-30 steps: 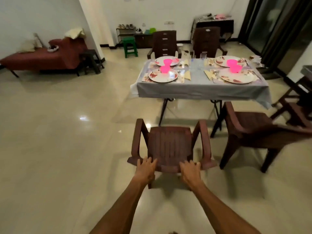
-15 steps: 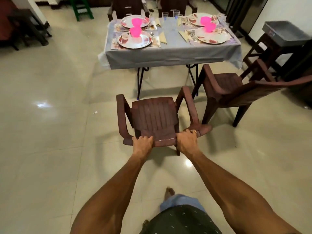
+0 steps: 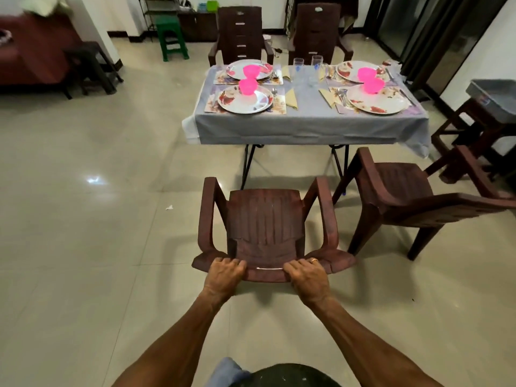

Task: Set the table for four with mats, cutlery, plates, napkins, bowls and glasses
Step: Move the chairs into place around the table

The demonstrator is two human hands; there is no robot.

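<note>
I hold a brown plastic armchair (image 3: pixel 265 222) by the top of its backrest, my left hand (image 3: pixel 226 270) and my right hand (image 3: pixel 305 275) both gripping the edge. The chair faces the table (image 3: pixel 307 127), which wears a grey cloth. On it lie floral mats with white flowered plates (image 3: pixel 245 99), pink bowls (image 3: pixel 248 86) on the plates, folded yellow napkins (image 3: pixel 291 98), cutlery (image 3: pixel 342 95) and clear glasses (image 3: pixel 298 65) near the middle.
A second brown chair (image 3: pixel 405 196) stands turned sideways at the right of mine. Two more chairs (image 3: pixel 241 34) sit at the table's far side. A stool with a grey tub (image 3: pixel 494 99) is at the right, a green stool (image 3: pixel 170 37) and a sofa at the back left.
The chair and I have come nearer the table over the tiled floor. My view has lifted from half a second ago. Both hands keep their hold on the backrest.
</note>
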